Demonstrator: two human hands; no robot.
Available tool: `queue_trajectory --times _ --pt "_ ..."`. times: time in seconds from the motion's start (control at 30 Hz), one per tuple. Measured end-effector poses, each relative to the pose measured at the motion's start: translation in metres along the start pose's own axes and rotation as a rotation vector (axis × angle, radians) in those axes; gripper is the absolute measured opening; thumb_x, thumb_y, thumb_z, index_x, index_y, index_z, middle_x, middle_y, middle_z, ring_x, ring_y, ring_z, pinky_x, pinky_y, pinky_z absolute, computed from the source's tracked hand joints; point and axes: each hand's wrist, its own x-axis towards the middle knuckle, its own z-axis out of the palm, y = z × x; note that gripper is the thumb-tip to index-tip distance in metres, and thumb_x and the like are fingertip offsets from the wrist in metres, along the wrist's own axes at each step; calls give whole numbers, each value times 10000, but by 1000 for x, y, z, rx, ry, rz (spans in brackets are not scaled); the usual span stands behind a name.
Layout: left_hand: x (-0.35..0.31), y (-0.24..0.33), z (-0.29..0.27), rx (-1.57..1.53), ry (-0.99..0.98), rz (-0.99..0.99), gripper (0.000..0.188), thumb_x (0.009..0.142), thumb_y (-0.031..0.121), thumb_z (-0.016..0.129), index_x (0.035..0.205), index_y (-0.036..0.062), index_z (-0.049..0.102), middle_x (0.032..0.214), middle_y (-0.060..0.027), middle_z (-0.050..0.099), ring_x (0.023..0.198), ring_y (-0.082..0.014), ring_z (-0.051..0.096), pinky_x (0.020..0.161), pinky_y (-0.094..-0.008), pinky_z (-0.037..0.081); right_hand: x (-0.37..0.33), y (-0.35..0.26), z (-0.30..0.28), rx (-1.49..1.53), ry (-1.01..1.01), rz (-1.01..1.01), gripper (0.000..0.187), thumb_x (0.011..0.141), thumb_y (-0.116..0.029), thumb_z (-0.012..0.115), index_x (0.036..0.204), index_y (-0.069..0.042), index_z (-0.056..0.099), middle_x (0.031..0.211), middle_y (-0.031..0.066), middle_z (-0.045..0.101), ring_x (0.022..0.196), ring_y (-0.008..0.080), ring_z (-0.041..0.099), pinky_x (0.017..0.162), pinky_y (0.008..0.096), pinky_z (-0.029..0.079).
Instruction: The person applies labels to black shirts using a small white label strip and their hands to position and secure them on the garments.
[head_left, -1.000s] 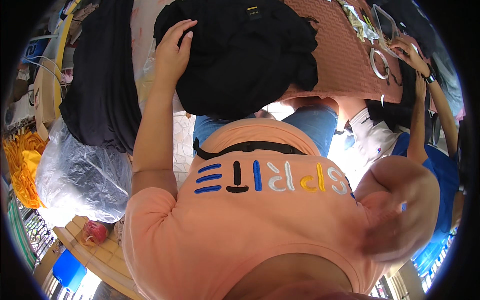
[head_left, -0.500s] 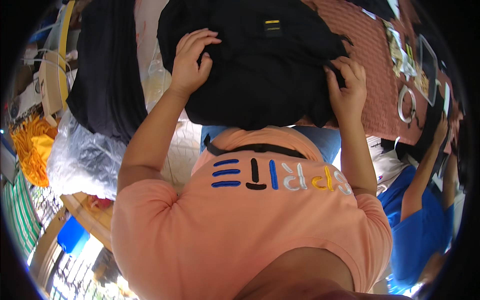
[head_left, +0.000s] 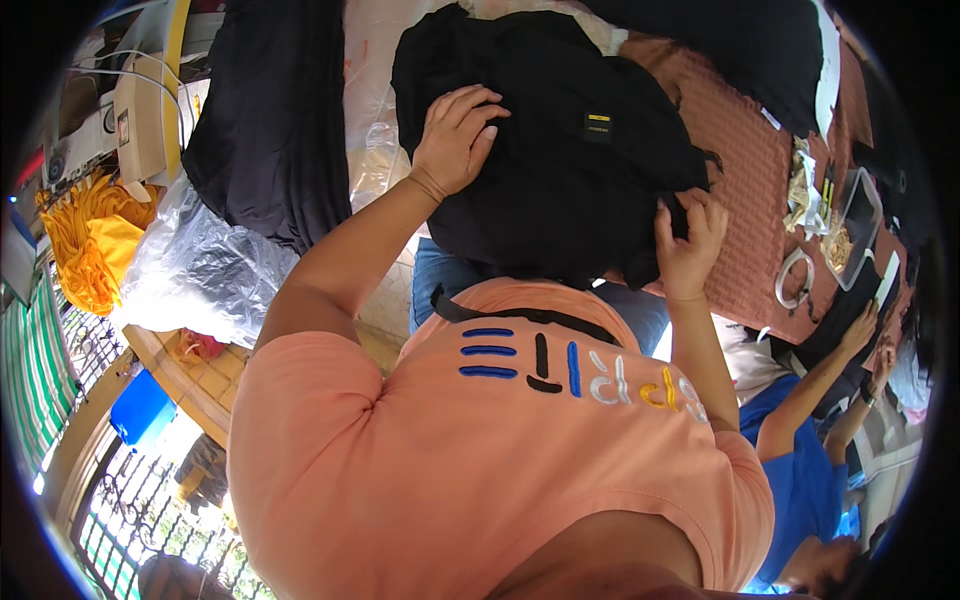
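Observation:
A black garment (head_left: 550, 190) with a small dark, yellow-striped label (head_left: 598, 124) is spread in front of me, its near edge over my lap. My left hand (head_left: 456, 142) rests on its left part, fingers stretched out over the cloth and thumb apart. At the right edge of the garment, my right hand (head_left: 692, 242) has its fingers curled, with a bit of black cloth between thumb and fingers. The garment's sleeves and neckline cannot be told apart in the dark folds.
A pile of black cloth (head_left: 270, 130) hangs at the left, beside a clear plastic bag (head_left: 205, 265) and orange cloth (head_left: 98, 240). Brown textured cloth (head_left: 745, 170) covers the table at right, bearing a white ring (head_left: 795, 279) and a clear tray (head_left: 862, 225). A co-worker in blue (head_left: 800, 480) works at the right.
The whole view has shifted, so the garment and my hands appear farther right and lower. My left hand still lies on the cloth; my right hand's fingers look more curled at its edge.

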Motion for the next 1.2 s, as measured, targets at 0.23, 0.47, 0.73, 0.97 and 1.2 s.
queue_trajectory --times 0.23,0.47,0.73,0.97,1.2 --pt "-8 -4 2 -134 210 -34 272 932 121 449 1119 45 631 1161 -122 630 1112 -298 577 970 -362 423 -1 12 8 16 73 -36 155 753 -80 702 887 -25 647 948 117 624 908 315 570 817 391 446" --pt "-32 14 -2 -68 381 -10 258 889 32 503 1093 61 659 1081 -104 673 1061 -264 613 938 -325 456 -11 23 16 89 210 -87 124 794 -114 684 874 -20 673 928 101 655 891 295 599 802 368 475" --pt "-55 24 10 51 297 15 274 818 38 580 1069 91 674 1164 -78 642 1113 -273 580 971 -369 442 -13 37 17 84 265 -165 195 779 -201 690 901 -49 696 957 99 663 919 311 594 826 387 478" --pt "-53 33 11 33 355 -124 205 871 63 576 1023 105 707 1076 -80 678 1026 -268 631 901 -333 481 -14 40 14 310 220 -32 233 802 -248 719 952 -71 694 935 90 673 952 267 624 836 371 492" --pt "24 71 -119 -112 643 29 203 924 108 558 1064 79 702 839 12 624 677 -59 483 624 -217 404 32 18 -69 912 224 191 185 871 -109 694 1032 -19 699 932 -16 682 903 58 597 828 209 457"
